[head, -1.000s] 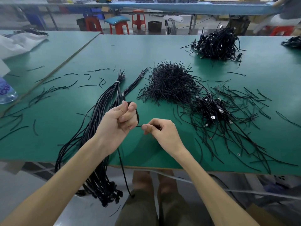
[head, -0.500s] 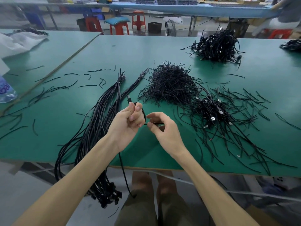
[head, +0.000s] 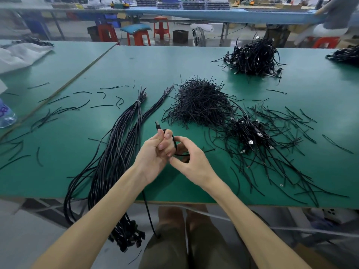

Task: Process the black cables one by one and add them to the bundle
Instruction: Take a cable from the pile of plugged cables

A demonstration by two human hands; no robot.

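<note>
Closing the gap seen a moment ago, the right hand now presses against the left hand above the near edge of the green worktop. Left fingers are curled tight together, clamped on a thin black cable. Its small rectangular plug sticks up just above the knuckles, tilted slightly away. Right thumb and forefinger are bent into a ring, pinching a small loop of the same cable between the two hands; the other right fingers are hidden behind it. A thin black strip pokes out to the right of that hand, and I cannot tell whether it is held. Below the left hand, the cable drops past the near edge and hangs toward the lap. Just left of the hands lies the long bundle of black cables, bound near its far end by a white tie, its plug ends dangling over the near edge.
</note>
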